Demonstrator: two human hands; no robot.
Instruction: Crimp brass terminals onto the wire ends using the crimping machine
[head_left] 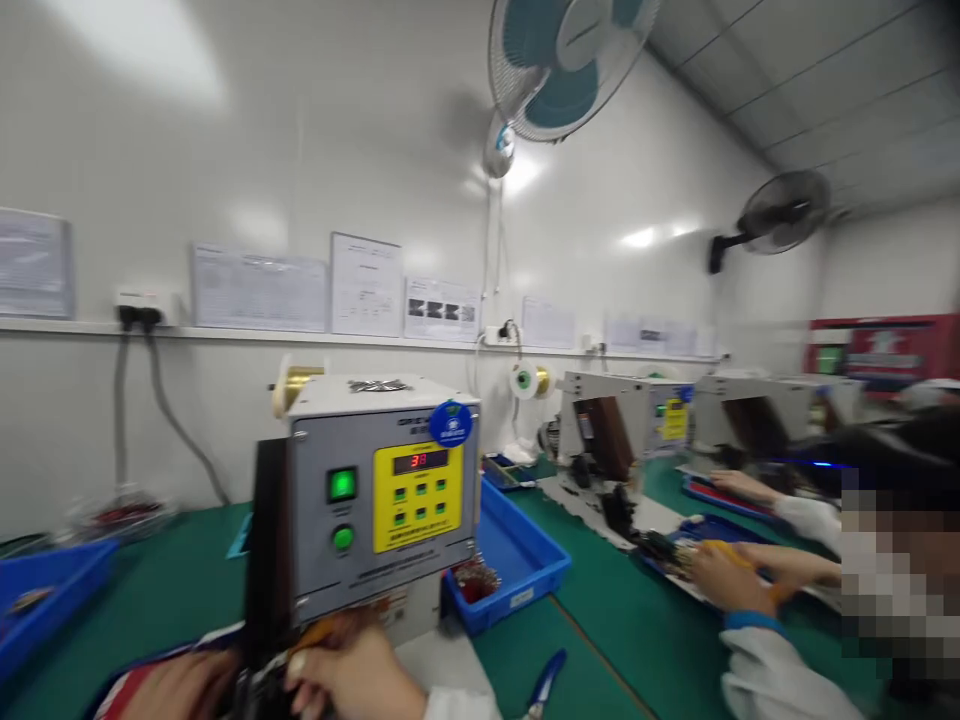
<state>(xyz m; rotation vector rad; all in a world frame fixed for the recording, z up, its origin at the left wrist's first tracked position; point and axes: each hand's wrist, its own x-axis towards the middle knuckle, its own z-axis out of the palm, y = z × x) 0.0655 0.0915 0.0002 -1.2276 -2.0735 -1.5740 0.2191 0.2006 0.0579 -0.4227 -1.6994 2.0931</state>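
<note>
At the lower edge, my right hand (360, 668) is pinched close in front of a grey machine (322, 560) with a lit green switch, a yellow panel and a red digital display. Something orange shows at its fingers; whatever they grip is too small and blurred to name. My left hand (176, 688) is cut off by the frame, beside the machine's dark upright plate (270, 550) and over a tray with red edging. Its fingers are smeared and partly hidden. Dark metal parts (255, 690) lie between the two hands.
Right of the machine stands a blue tray (525, 550) holding a cup of small metal pieces (475, 580). Blue-handled pliers (547, 680) lie on the green table (517, 640). Another blue tray (60, 590) sits far left. A co-worker's hands (731, 575) work at the right by similar machines (615, 420).
</note>
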